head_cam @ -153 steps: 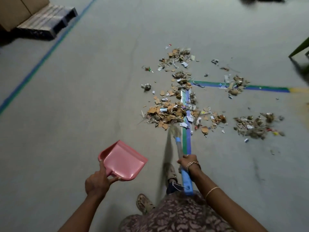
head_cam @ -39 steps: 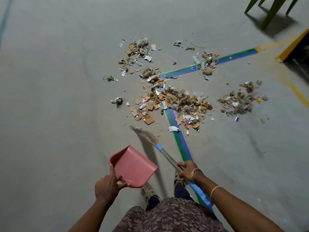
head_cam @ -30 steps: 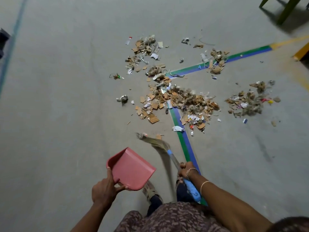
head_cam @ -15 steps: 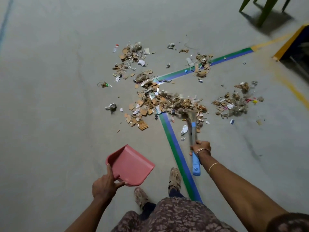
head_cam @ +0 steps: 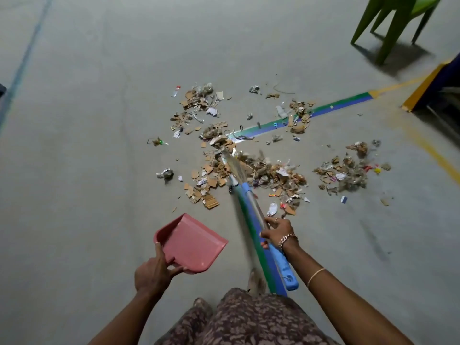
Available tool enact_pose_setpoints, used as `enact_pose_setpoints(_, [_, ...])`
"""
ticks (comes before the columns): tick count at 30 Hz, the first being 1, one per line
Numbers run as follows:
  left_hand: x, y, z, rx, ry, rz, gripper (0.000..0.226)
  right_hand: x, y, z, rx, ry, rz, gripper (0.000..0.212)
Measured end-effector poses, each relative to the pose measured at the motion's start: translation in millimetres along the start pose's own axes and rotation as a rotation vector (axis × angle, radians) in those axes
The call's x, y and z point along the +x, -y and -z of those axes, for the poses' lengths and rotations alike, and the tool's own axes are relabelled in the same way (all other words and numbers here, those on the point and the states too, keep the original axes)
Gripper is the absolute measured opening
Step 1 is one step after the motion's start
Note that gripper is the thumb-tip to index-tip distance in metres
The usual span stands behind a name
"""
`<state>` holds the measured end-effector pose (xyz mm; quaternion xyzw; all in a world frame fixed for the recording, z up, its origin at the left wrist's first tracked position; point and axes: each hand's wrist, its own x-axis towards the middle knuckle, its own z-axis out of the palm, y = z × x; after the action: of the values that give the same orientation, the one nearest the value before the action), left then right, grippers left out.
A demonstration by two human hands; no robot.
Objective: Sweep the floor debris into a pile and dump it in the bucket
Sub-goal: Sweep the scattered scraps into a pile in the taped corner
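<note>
Head view: debris (head_cam: 263, 170) is scattered on the grey floor (head_cam: 99, 170) ahead, thickest where the tape line (head_cam: 336, 107) corners. A separate clump (head_cam: 348, 170) lies to the right and another (head_cam: 199, 103) farther off. No bucket is seen. The broom (head_cam: 249, 195) bristles, blurred, are laid into the central heap, and the handle is gripped by the right hand (head_cam: 277, 231). A pink dustpan (head_cam: 191, 242) is pinched at its rear edge by the left hand (head_cam: 153, 272), near the heap but apart from it. Short inward strokes from the outlying clumps are advised, so scraps are not flicked wider. A green chair (head_cam: 388, 21) stands far right.
</note>
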<state>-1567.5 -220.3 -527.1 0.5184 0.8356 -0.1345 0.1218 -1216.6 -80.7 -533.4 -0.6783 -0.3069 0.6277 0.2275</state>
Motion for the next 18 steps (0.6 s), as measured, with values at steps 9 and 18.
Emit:
enact_pose_setpoints(9, [-38,42,13,-0.054,0.04,0.209,0.13,21,-25,-110,-0.145,0.255,-0.142,0.04])
enact_pose_setpoints(18, [-47,87,16,-0.008,0.083,0.263,0.133,62,-63,-171,-0.188,0.17,-0.245,0.029])
